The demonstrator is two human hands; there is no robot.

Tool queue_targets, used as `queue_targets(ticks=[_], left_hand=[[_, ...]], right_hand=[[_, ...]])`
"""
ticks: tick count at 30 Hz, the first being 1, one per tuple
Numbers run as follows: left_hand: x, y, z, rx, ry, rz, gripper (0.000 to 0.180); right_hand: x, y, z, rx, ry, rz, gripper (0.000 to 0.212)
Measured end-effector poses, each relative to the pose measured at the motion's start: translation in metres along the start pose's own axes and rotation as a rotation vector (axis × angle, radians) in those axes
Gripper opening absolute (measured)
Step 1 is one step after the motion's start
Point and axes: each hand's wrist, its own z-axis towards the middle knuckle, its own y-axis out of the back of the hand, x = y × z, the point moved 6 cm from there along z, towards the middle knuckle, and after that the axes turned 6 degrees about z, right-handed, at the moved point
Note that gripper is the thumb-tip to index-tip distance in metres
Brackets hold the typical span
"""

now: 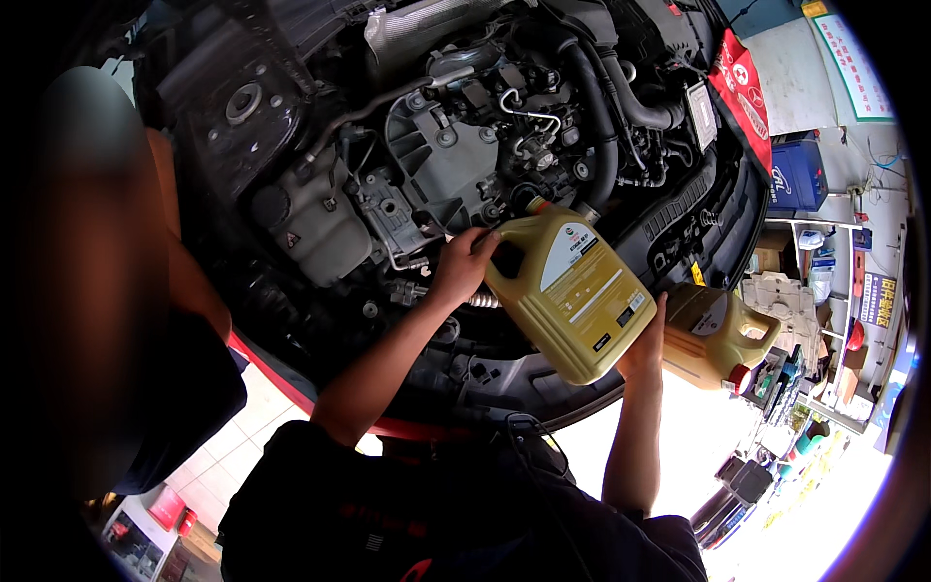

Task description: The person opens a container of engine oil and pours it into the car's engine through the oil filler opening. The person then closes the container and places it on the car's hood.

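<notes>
A gold plastic oil jug is tilted over the engine, its neck end toward the engine's far side. My left hand is closed round the jug's handle. Under its base end, my right hand is wrapped on the lower corner, fingers partly hidden. A bit of red and orange shows at the neck, beside a round black opening; whether oil flows cannot be seen. Just right of my right hand, a second gold jug with a red cap lies tilted by the front edge of the engine bay.
Hoses and a grey reservoir surround the engine. On the left stands another person, close to the car. A red cover drapes the right fender. Shelves with boxes and parts stand at the right.
</notes>
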Motion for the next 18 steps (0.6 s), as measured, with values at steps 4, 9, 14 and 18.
queue_targets(ticks=[4, 9, 14, 18], left_hand=[[0.007, -0.002, 0.004, 0.033, 0.071, -0.053, 0.035], [0.009, -0.005, 0.005, 0.033, 0.068, -0.123, 0.036], [0.006, -0.008, 0.004, 0.070, 0.069, -0.135, 0.036], [0.013, -0.011, 0.008, 0.086, 0.088, -0.150, 0.036]], right_hand=[[0.009, -0.010, -0.001, -0.033, 0.016, -0.085, 0.079], [0.014, -0.027, -0.008, -0.063, 0.056, -0.225, 0.086], [0.021, -0.030, -0.009, -0.077, 0.075, -0.290, 0.087], [0.023, -0.032, -0.006, -0.062, 0.070, -0.297, 0.087]])
